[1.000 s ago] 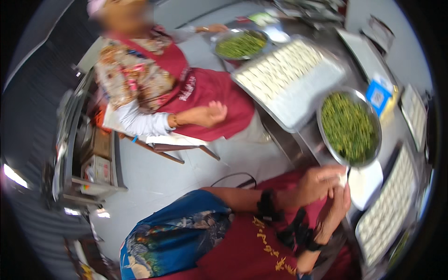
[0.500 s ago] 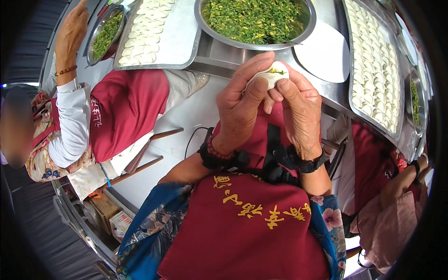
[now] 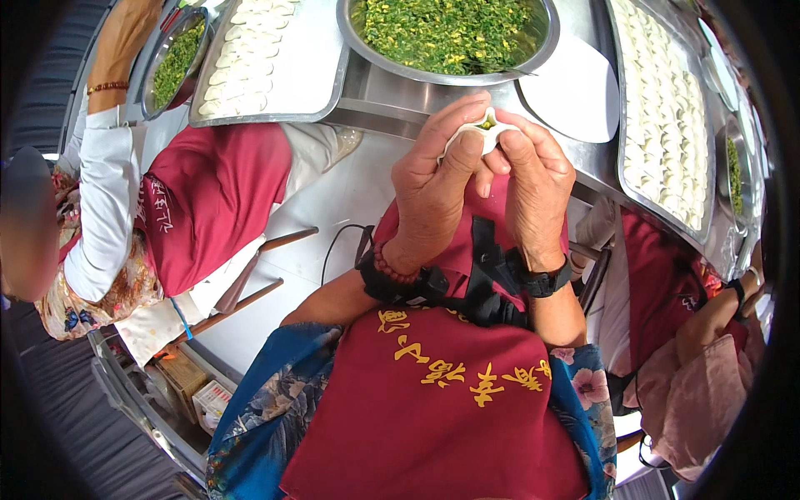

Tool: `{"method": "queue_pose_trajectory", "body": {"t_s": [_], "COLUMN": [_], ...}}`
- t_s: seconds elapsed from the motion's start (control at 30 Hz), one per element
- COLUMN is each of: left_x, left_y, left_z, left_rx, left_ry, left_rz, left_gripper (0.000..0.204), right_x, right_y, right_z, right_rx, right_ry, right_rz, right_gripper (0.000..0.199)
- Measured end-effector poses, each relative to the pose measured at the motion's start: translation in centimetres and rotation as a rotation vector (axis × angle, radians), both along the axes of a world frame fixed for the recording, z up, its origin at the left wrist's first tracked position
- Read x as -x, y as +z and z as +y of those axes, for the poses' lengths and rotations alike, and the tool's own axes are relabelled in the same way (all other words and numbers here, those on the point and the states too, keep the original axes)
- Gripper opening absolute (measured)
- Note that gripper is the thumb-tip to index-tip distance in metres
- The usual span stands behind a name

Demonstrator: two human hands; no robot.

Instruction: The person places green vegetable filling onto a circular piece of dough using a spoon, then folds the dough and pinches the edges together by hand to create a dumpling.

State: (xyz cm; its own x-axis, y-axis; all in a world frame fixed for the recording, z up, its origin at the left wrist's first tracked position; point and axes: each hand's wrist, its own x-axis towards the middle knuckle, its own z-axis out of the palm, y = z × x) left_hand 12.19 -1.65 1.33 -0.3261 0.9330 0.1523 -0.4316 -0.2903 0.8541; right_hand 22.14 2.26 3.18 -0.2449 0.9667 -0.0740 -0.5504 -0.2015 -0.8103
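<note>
Between my two hands I hold a dumpling (image 3: 477, 138) made of a white round wrapper, its edges drawn up around green and yellow filling. A small opening at the top still shows the filling. My left hand (image 3: 440, 162) is closed on its left side, thumb on the near edge and fingers behind. My right hand (image 3: 533, 162) pinches the right side, thumb and forefinger at the rim. Both hands are above my lap, just short of the table edge. Beyond them stands a big steel bowl (image 3: 447, 77) of chopped green and yellow filling.
A white round board (image 3: 575, 90) lies right of the bowl. Trays of shaped dumplings stand at left (image 3: 304, 83) and right (image 3: 662, 125). Smaller bowls of filling are at far left (image 3: 177, 62) and far right (image 3: 735, 175). Co-workers sit on both sides of me.
The wrapper was folded around the filling with its right side open; now its edges are pinched up toward a small opening. The left co-worker's hand has moved up toward the frame's edge.
</note>
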Motion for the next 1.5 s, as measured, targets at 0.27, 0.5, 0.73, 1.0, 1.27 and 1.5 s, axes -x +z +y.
{"method": "queue_pose_trajectory", "body": {"t_s": [0.27, 0.5, 0.73, 1.0, 1.27, 1.5], "left_x": [0.1, 0.8, 0.9, 1.7, 2.3, 3.4], "left_y": [0.1, 0.1, 0.9, -0.1, 0.0, 0.2], "left_z": [-0.1, -0.3, -0.3, -0.3, -0.1, -0.1], "left_rx": [0.028, 0.039, 0.074, 0.072, 0.062, 0.077], "left_ry": [-0.017, -0.106, -0.107, -0.204, -0.259, -0.411], "left_rz": [0.011, 0.068, 0.036, 0.094, 0.145, 0.231], "left_gripper": [0.035, 0.031, 0.042, 0.042, 0.044, 0.045], "right_x": [-0.6, -0.9, -1.5, -1.1, -1.6, -1.8], "right_y": [-0.7, -0.7, 0.2, -1.4, -0.3, -0.4], "right_z": [0.6, 1.0, 1.1, 0.9, 1.1, 1.2], "right_rx": [-0.037, -0.233, -0.106, -0.151, -0.123, -0.218], "right_ry": [0.076, 0.028, 0.154, 0.116, 0.174, 0.175], "right_rz": [-0.013, -0.104, -0.168, -0.105, -0.22, -0.248], "right_gripper": [0.017, 0.014, 0.017, 0.016, 0.02, 0.018]}}
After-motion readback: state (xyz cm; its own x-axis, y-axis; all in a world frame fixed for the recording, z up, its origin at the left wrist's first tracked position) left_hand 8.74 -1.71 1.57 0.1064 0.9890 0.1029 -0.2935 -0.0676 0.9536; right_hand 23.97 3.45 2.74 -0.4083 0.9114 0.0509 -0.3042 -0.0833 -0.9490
